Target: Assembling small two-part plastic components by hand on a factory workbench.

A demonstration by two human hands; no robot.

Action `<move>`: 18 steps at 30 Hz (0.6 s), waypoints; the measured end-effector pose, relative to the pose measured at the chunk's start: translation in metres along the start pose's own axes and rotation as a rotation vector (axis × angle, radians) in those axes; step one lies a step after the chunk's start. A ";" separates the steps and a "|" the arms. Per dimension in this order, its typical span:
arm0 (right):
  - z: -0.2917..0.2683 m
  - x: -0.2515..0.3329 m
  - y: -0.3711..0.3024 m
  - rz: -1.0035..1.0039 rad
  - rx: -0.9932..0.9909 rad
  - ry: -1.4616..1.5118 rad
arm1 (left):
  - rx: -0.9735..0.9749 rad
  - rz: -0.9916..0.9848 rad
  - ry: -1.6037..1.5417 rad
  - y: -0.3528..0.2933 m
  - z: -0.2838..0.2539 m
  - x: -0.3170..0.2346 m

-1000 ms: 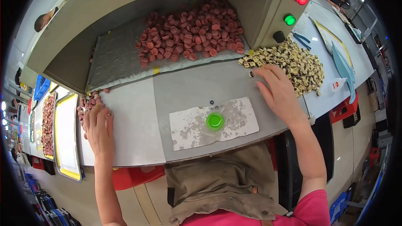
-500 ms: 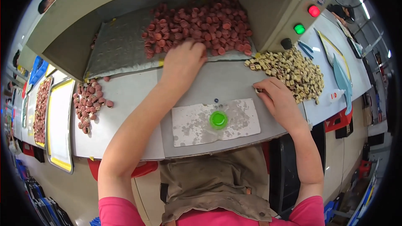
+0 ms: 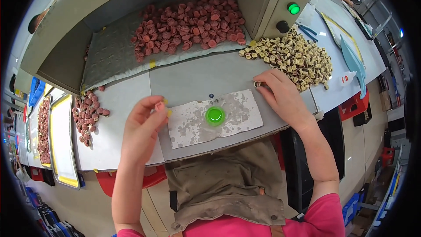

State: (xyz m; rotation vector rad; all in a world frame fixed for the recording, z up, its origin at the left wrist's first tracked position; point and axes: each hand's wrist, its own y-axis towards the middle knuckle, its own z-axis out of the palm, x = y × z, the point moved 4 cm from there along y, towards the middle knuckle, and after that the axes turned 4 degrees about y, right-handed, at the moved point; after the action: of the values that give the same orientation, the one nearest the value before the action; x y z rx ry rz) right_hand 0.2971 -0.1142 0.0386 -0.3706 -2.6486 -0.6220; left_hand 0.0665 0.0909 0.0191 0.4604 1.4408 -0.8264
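Note:
My left hand (image 3: 141, 129) is closed in a pinch on a small red cap-shaped piece (image 3: 159, 105), left of a stained white board (image 3: 188, 130). Between the thumb and fingers of my right hand (image 3: 283, 98) is a small cream-and-brown piece (image 3: 257, 84), beside a heap of cream-and-dark square pieces (image 3: 298, 57). On the board stands a round bright green pot (image 3: 215, 116); a tiny dark ring (image 3: 211, 95) lies at its far edge. Many red, bumpy, raspberry-like caps (image 3: 188, 24) are heaped on a grey padded mat (image 3: 112, 55) inside a metal hood.
Joined raspberry-like pieces (image 3: 87, 114) lie at the left, next to yellow-edged trays (image 3: 62, 138). The hood's side panel carries red and green lamps (image 3: 293, 8) and a black knob (image 3: 283, 26). Blue-handled pliers (image 3: 307, 30) and a small white bottle (image 3: 347, 78) lie at the right.
My left hand has come back from the red heap toward me, now with a red cap pinched in it. The right hand stays near the cream heap, still pinching its piece. The view has shifted.

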 end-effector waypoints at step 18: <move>0.025 0.019 0.014 0.029 -0.129 -0.233 | 0.216 -0.005 -0.465 -0.007 0.027 0.028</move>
State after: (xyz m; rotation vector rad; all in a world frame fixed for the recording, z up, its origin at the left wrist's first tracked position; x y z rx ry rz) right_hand 0.2770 -0.0873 0.0314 -0.5479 -2.8240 -0.7858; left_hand 0.0777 0.0601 -0.0037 0.3934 0.9297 -1.0215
